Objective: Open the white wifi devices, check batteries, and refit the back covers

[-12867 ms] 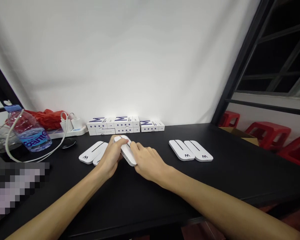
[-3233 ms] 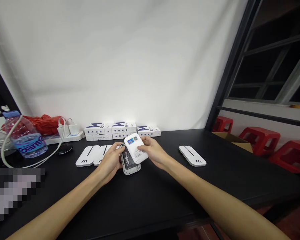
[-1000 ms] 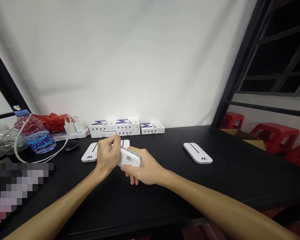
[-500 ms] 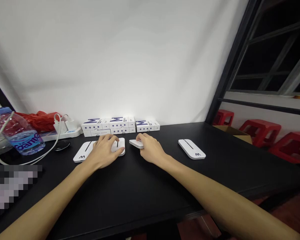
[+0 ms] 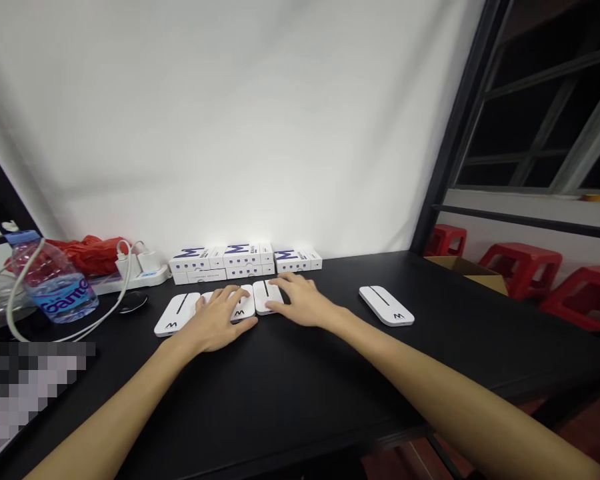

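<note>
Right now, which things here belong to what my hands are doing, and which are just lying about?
Likely in the job:
white device at the right hand
white devices at the left hand
matching white device lying apart
perhaps the printed boxes, touched by neither hand

Likely just lying about:
plastic bottle
crumpled red plastic
power strip
red stools

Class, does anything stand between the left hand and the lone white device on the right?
Yes: the right hand, touching a nearer white device, lies straight between the left hand and the lone white device.
</note>
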A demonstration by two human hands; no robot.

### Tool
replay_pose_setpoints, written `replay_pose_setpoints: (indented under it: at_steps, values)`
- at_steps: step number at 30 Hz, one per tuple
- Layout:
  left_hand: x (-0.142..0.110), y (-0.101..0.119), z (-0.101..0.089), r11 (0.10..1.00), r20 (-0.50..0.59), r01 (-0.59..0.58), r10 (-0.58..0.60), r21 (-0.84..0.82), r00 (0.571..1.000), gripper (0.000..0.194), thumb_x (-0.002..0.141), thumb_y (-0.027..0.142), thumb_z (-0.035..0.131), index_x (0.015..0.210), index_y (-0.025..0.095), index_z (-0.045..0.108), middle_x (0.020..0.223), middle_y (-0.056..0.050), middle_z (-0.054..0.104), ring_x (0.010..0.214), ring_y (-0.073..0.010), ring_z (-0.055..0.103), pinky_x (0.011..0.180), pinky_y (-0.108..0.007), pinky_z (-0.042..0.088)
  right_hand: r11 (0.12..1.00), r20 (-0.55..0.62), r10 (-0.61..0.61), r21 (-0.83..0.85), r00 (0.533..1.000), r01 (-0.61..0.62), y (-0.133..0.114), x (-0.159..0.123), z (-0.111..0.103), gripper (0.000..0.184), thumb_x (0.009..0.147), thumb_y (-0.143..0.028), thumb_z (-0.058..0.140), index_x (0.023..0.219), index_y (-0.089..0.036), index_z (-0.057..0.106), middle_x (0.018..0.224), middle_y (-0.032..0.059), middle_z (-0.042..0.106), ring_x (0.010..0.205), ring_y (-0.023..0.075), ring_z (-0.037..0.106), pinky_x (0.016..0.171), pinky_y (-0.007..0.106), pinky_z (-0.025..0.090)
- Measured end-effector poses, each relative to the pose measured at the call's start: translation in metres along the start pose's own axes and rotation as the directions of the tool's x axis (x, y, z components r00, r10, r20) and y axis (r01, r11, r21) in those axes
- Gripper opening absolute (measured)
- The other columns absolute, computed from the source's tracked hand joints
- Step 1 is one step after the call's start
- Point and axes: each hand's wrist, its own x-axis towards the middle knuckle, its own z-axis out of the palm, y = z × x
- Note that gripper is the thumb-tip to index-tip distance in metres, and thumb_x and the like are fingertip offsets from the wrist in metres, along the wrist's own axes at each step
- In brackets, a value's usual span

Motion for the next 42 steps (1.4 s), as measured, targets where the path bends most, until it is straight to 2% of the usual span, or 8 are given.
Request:
replay_pose_setpoints:
  at_steps: [4,11,19,21,26,36,39,42]
  values:
    - [0.001,-0.009,-0.001,0.987,0.004,0.141,-0.142,0.072,0.990,0.074,0.075,0.073,0.039,0.133,0.026,0.046,0.144,-0.015,0.039,0.131,-0.0442,0.030,0.093,-0.077,0.018,0.951,0.013,0.199,-0.246,0.980,-0.190,0.015,-0.012,-0.046,0.044,0.085,-0.046,0.053,0.120,-0.020,0.059,0.127,0.0158,0.056,0.120,0.0349,0.046,0.098,0.056,0.030]
    - [0.007,-0.019,-0.001,0.974,0.032,0.210,-0.213,0.079,0.976,0.079,0.071,0.075,0.042,0.130,0.023,0.048,0.142,-0.019,0.042,0.127,-0.0452,0.034,0.087,-0.076,0.027,0.673,0.032,0.621,-0.533,0.783,-0.513,0.067,-0.063,-0.093,0.067,0.071,-0.054,0.067,0.123,-0.014,0.055,0.121,0.0230,0.054,0.114,0.0436,0.049,0.082,0.053,0.042]
    - [0.010,-0.021,0.003,0.978,-0.029,0.195,-0.194,0.070,0.981,0.070,0.071,0.072,0.049,0.122,0.026,0.050,0.138,-0.017,0.046,0.126,-0.0412,0.036,0.092,-0.074,0.022,0.829,0.068,0.543,-0.199,0.837,-0.522,0.078,-0.070,-0.088,0.047,0.073,-0.043,0.063,0.113,-0.018,0.060,0.096,0.0120,0.066,0.082,0.0251,0.063,0.068,0.033,0.046]
    - [0.010,-0.017,0.003,0.989,-0.094,0.127,-0.120,0.074,0.988,0.068,0.072,0.071,0.050,0.122,0.025,0.050,0.137,-0.015,0.047,0.128,-0.0390,0.035,0.097,-0.073,0.015,0.854,0.082,0.506,0.092,0.858,-0.512,0.064,-0.061,-0.083,0.038,0.079,-0.044,0.056,0.107,-0.018,0.061,0.089,0.0097,0.066,0.073,0.0206,0.061,0.060,0.030,0.047]
    - [0.008,-0.002,0.005,0.999,-0.263,-0.042,0.048,0.026,0.964,0.071,0.075,0.069,0.050,0.133,0.027,0.041,0.144,-0.012,0.040,0.137,-0.0347,0.023,0.106,-0.061,0.007,0.362,0.093,0.395,0.899,0.914,-0.248,0.023,-0.027,-0.047,0.017,0.081,-0.027,0.049,0.086,-0.016,0.061,0.079,0.0054,0.064,0.066,0.0141,0.059,0.058,0.025,0.048]
    - [0.001,0.016,0.000,0.875,-0.279,-0.183,0.058,-0.448,0.959,0.109,0.064,0.051,0.072,0.149,0.029,0.008,0.155,-0.011,0.019,0.140,-0.0319,0.022,0.111,-0.050,0.024,-0.162,0.204,0.374,0.975,0.905,-0.153,-0.043,0.013,0.007,0.015,0.080,-0.012,0.049,0.088,-0.014,0.061,0.081,0.0047,0.064,0.069,0.0136,0.060,0.060,0.024,0.050]
    - [0.001,0.020,-0.001,0.840,-0.347,-0.206,0.022,-0.502,0.937,0.101,0.064,0.045,0.074,0.147,0.029,0.018,0.151,-0.010,0.029,0.136,-0.0315,0.032,0.109,-0.050,0.030,-0.123,0.210,0.342,0.976,0.916,-0.178,-0.047,0.012,0.016,0.020,0.085,-0.020,0.046,0.096,-0.014,0.061,0.086,0.0073,0.066,0.073,0.0161,0.062,0.064,0.028,0.051]
    - [-0.001,0.024,-0.001,0.810,-0.385,-0.253,0.037,-0.529,0.922,0.094,0.063,0.042,0.075,0.142,0.027,0.026,0.146,-0.011,0.035,0.129,-0.0309,0.041,0.105,-0.047,0.036,0.262,0.079,0.304,0.951,0.949,-0.163,-0.042,0.006,0.021,0.029,0.088,-0.030,0.045,0.104,-0.014,0.062,0.101,0.0115,0.065,0.088,0.0212,0.063,0.076,0.035,0.052]
